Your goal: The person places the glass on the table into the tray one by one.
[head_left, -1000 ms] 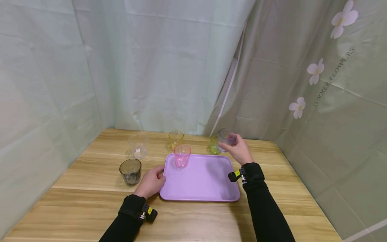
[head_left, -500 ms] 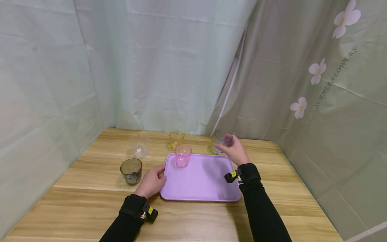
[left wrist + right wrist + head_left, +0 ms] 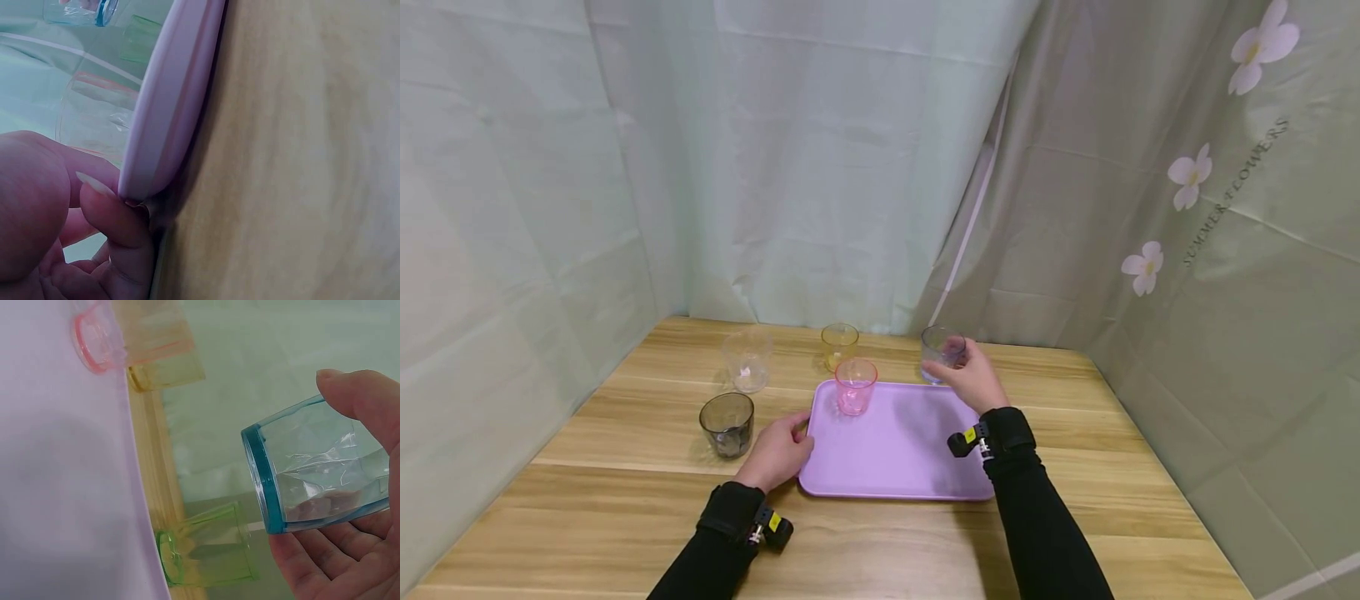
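My right hand (image 3: 968, 377) holds a clear blue-tinted glass (image 3: 312, 469) between thumb and fingers. In the right wrist view it hangs raised above the tray, beside a green glass (image 3: 209, 550). From the head view that green glass is mostly hidden behind the blue one. A pink glass (image 3: 854, 390) stands upright on the lilac tray (image 3: 898, 454), near its back left corner. At the tray's left edge my left hand (image 3: 775, 452) pinches the rim, as its thumb and finger show in the left wrist view.
Behind the tray stands a yellow glass (image 3: 839, 346). Left of the tray are a dark grey glass (image 3: 727, 427), close to my left hand, and a colourless glass (image 3: 748, 362). Curtains (image 3: 820, 183) border the wooden table (image 3: 880, 550) at the back and sides.
My right hand has carried the blue-tinted glass a little to the left, so it now overlaps the green glass in the head view. My left hand stays at the tray.
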Demonstrator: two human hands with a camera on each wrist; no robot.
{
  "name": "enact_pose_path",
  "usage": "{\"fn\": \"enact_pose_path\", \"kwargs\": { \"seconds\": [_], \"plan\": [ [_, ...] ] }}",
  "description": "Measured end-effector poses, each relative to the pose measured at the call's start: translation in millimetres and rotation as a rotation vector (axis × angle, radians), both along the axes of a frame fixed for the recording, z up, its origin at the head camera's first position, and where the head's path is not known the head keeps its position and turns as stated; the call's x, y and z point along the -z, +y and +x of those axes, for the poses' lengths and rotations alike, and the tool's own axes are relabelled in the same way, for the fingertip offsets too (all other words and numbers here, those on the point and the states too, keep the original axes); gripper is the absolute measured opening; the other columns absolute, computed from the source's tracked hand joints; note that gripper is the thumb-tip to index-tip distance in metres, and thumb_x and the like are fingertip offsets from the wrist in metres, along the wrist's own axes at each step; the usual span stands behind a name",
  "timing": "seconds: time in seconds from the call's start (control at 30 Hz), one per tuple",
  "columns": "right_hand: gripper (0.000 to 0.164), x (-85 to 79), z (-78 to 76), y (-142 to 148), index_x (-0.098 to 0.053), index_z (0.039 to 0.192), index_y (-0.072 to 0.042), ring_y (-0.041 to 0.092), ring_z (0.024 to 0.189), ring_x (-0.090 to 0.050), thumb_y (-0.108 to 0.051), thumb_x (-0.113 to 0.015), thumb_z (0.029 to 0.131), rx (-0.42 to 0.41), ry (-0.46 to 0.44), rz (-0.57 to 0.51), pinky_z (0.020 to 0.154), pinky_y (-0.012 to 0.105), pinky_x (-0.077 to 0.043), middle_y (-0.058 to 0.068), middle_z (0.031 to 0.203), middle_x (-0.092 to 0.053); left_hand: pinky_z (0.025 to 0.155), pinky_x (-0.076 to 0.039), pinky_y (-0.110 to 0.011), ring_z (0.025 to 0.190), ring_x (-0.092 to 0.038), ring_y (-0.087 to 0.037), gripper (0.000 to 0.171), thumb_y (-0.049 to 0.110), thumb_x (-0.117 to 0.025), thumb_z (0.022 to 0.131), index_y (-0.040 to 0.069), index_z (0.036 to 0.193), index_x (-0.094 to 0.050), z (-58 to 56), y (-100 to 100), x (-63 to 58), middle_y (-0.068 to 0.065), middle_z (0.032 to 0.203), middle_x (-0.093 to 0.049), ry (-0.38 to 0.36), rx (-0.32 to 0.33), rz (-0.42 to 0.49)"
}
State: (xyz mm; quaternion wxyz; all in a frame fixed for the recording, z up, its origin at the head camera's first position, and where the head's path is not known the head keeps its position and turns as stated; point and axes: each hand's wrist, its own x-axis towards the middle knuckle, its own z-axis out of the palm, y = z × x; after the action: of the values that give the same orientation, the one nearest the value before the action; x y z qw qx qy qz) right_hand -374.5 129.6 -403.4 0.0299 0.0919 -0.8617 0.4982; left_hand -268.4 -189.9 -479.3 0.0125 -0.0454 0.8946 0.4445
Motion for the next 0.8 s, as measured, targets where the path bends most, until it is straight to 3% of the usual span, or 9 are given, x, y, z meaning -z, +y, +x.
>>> {"fn": "enact_pose_path", "kwargs": {
  "seconds": [0.8],
  "plan": [
    [0.076, 15.9, 0.4, -15.8, -0.056, 0.151, 0.000, 0.035, 0.128, -0.063, -0.035, -0.089, 0.092, -0.013, -0.009, -0.015, 0.112, 0.051, -0.051, 0.017, 0.144, -0.065, 0.063, -0.040, -0.030, 0.074, -0.053, -0.020, 0.057, 0.011, -0.063, 0.104, -0.005, 0.158, -0.054, -0.4, 0.2, 0.1, -0.007, 0.087, -0.054, -0.002, 0.002, 0.002]
  ]
}}
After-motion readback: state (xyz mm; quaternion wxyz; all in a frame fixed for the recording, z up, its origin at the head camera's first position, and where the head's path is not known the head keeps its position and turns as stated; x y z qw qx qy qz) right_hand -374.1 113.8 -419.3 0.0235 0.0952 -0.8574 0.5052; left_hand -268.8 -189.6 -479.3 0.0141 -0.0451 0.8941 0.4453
